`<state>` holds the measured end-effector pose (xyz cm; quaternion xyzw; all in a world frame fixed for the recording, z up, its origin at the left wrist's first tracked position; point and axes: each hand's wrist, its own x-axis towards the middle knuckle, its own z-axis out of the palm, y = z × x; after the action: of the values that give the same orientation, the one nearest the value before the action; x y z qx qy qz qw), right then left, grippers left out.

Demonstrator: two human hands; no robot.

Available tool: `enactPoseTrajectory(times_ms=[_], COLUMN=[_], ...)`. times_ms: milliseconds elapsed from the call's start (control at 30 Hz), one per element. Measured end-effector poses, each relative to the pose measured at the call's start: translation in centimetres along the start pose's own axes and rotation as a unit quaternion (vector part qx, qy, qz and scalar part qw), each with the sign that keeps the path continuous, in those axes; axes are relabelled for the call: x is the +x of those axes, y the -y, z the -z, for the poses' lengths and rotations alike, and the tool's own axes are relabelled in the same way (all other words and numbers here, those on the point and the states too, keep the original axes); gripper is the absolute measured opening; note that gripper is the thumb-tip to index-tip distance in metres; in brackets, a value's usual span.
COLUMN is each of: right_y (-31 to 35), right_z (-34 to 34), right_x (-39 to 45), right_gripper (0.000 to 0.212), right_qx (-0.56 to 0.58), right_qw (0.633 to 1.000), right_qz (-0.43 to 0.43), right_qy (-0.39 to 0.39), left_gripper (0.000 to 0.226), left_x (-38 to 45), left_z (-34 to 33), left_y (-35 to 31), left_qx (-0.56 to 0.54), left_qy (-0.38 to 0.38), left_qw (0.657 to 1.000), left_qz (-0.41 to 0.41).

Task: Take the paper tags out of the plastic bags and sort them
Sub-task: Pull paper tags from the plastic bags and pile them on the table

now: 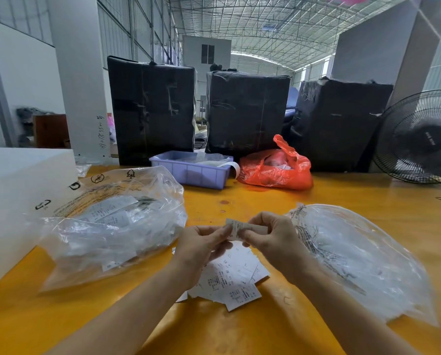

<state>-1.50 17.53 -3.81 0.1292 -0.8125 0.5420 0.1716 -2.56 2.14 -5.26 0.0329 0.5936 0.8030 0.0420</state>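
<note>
Tearing threatens the paper tag [236, 228], pinched between left hand [201, 245] and right hand [270, 239] above the loose tag pile [229, 280], if they pull apart.

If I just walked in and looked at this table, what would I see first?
Probably the two hands, left hand and right hand, pinching one small paper tag between them, right in the middle above a pile of tags on the bright orange table. Next, the big crinkly clear bags: one stuffed with tags on the left, one on the right. Behind them, a red bag glows beside a purple tray.
</note>
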Motion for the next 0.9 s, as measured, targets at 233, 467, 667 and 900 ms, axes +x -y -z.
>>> enactPoseTrajectory(times_ms=[233, 467, 667, 900], right_y=[0.17, 0.28, -0.02, 0.29], right_z=[0.42, 0.7, 0.7, 0.32], right_x=[-0.02, -0.07, 0.12, -0.06], right_gripper=[0.013, 0.022, 0.049, 0.026], right_qx=[0.006, -0.03, 0.02, -0.007], right_qw=[0.998, 0.989, 0.993, 0.999], right_qz=[-0.027, -0.065, -0.083, -0.014], right_qy=[0.054, 0.128, 0.085, 0.028], left_gripper=[0.031, 0.009, 0.014, 0.017], left_x=[-0.04, -0.18, -0.2, -0.32], left_z=[-0.01, -0.16, -0.48, -0.73], left_y=[0.29, 0.77, 0.46, 0.38], left_qx=[0.042, 0.094, 0.083, 0.087], left_qy=[-0.012, 0.019, 0.007, -0.019], left_qw=[0.999, 0.995, 0.996, 0.995], left_qz=[-0.028, -0.017, -0.029, -0.033])
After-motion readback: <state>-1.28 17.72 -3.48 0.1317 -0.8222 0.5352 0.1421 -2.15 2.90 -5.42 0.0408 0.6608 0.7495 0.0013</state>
